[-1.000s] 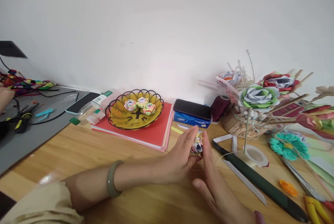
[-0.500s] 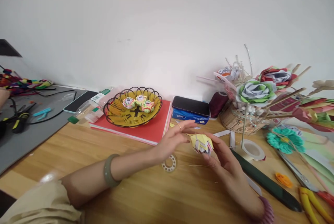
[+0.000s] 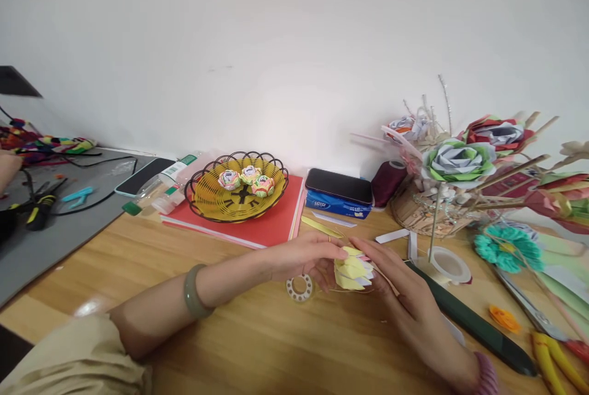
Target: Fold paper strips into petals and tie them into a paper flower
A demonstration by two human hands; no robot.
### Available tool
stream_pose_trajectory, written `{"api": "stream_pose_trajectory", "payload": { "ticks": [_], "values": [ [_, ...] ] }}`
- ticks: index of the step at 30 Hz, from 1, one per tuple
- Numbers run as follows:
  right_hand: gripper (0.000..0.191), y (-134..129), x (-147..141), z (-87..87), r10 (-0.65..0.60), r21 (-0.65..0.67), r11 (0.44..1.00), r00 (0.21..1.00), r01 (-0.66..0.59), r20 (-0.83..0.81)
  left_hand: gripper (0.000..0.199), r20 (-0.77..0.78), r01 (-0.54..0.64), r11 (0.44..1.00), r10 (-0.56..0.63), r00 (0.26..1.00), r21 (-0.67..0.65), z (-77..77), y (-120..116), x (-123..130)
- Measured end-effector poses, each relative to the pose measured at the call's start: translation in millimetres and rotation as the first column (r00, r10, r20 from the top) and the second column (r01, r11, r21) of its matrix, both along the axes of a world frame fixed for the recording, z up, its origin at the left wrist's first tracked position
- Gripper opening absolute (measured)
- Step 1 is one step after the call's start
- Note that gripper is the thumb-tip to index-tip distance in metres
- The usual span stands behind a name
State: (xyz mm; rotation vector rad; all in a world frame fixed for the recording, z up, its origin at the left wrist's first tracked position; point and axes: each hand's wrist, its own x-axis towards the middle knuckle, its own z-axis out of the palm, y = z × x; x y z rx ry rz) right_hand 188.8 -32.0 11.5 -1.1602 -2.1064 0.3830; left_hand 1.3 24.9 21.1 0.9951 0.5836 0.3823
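A small folded paper flower (image 3: pixel 353 270), yellow outside with white and pink edges, is held between my two hands above the table. My left hand (image 3: pixel 301 257) closes on its left side, thumb and fingers at the petals. From the right, my right hand (image 3: pixel 407 297) rests its bent fingers against the flower's other side; some of its fingertips are hidden. A thin thread runs below the flower. Under my left hand lies a white ring-shaped spool with holes (image 3: pixel 300 287). Yellow and white paper strips (image 3: pixel 322 226) lie just behind the hands.
A yellow woven basket (image 3: pixel 202 205) with several paper flowers stands on red paper (image 3: pixel 276 229). At right are a flower arrangement (image 3: pixel 423 214), tape roll (image 3: pixel 453 265), dark green tool (image 3: pixel 478 327) and scissors (image 3: pixel 524 303). Another person's hand (image 3: pixel 8 168) shows at far left beside pliers (image 3: pixel 41 211).
My left hand has moved in from beside the flower and now grips it. The flower has turned and dropped slightly, and my right hand's fingers have straightened along it.
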Motion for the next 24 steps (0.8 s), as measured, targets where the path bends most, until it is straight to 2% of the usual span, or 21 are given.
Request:
{"api": "stream_pose_trajectory", "payload": {
  "ticks": [3,5,7,10,13,16,19,24],
  "values": [
    [0.032,0,-1,0.5,-0.162,-0.017,0.987,0.980,0.161,-0.116,0.054,0.033,-0.092,0.994,0.094,0.995,-0.057,3.6,-2,2],
    [0.024,0,-1,0.9,-0.296,-0.040,0.954,0.926,0.296,-0.234,0.055,0.041,-0.184,0.982,0.185,0.982,-0.029,5.6,-4,4],
    [0.018,-1,-2,1.2,-0.350,-0.083,0.936,0.894,0.341,-0.279,0.054,0.051,-0.263,0.964,0.261,0.964,0.042,6.1,-6,6],
    [0.020,-3,-4,1.8,-0.280,-0.119,0.959,0.936,0.259,-0.216,0.053,0.081,-0.312,0.941,0.304,0.949,0.133,3.8,-9,8],
    [0.020,-4,-7,2.4,-0.210,-0.036,0.978,0.967,0.207,-0.147,0.053,0.088,-0.285,0.944,0.274,0.958,0.168,0.0,-10,10],
    [0.011,-5,-6,2.1,-0.140,0.081,0.986,0.987,0.146,-0.080,0.060,0.070,-0.218,0.971,0.211,0.975,0.103,-2.3,-9,8],
    [0.011,-3,0,-0.3,-0.072,0.194,0.979,0.996,0.061,0.051,0.050,0.102,-0.156,0.988,0.156,0.982,-0.013,-2.9,-4,3],
    [0.019,2,10,-5.8,-0.023,0.285,0.957,0.970,-0.048,0.242,0.044,0.004,-0.183,0.980,0.183,0.983,0.083,-2.5,-1,-1]
  ]
}}
